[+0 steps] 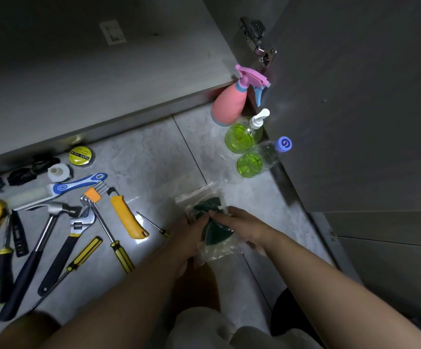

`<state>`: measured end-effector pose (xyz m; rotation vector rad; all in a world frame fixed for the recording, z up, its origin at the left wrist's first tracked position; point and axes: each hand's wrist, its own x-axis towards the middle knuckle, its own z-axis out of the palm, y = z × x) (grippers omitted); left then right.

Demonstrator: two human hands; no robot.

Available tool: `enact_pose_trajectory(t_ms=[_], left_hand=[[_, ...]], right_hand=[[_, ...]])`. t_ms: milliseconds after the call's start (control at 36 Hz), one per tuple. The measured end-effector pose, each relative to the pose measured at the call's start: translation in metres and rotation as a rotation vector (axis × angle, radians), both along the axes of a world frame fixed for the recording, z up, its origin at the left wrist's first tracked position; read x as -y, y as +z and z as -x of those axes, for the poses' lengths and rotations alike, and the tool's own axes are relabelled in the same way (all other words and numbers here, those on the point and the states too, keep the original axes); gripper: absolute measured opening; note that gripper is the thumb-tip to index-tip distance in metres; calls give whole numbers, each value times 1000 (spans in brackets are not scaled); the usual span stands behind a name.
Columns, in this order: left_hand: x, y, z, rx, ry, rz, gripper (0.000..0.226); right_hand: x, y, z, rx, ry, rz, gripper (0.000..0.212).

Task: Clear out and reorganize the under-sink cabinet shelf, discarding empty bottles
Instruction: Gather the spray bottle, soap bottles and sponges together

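Dim, wide-angle view
Glare pools on the floor (154,157) beside the yellow knife (126,215); cabinet shelf (78,84) dark, edges bent.

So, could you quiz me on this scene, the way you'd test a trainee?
1. True or false: the left hand and the right hand both hold the clear plastic bag.
2. Which tool lies nearest the left hand? A small screwdriver, B hammer, C tape measure.
3. What colour is the liquid in the pump bottle?
Key: 1 true; 2 A; 3 green.
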<state>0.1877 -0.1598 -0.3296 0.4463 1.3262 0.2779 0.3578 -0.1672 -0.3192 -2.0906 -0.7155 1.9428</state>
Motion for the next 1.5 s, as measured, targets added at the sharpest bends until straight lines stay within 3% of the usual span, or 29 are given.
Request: enact_pose_trajectory(t_ms=[83,250,306,389,444,528,611,778,1083,1222,1500], left_hand=[[-5,7,-3,42,51,-63,18],[-22,17,10,110,285,-133,50],[-27,19,18,230,298,-72,62],[-33,26,27,500,259,90,51],[-34,26,31,532,232,102,45],[-31,19,32,449,236,-18,42],[-27,11,36,292,219,-107,54],[-26,1,32,145,203,-215,71],[-32,-6,40,141,254,-225,76],[-31,-7,42,75,238,-331,53],[-40,2,36,-97,163,-423,43]], right_hand=[[2,-1,3,-127,-120,-45,56],[-5,2,4,-479,-539,-39,56],[-7,4,6,-557,-572,-38,55],[-8,4,14,-579,-548,-44,48],[-10,3,22,-495,-507,-79,44],[-15,-2,30,-282,-472,-242,35],[-18,-5,37,-124,-492,-364,27],[-18,3,58,-237,-405,-397,53],[-20,-1,60,-285,-380,-409,36],[-21,-2,61,-267,-380,-413,31],[-29,-3,66,-278,-312,-377,41]])
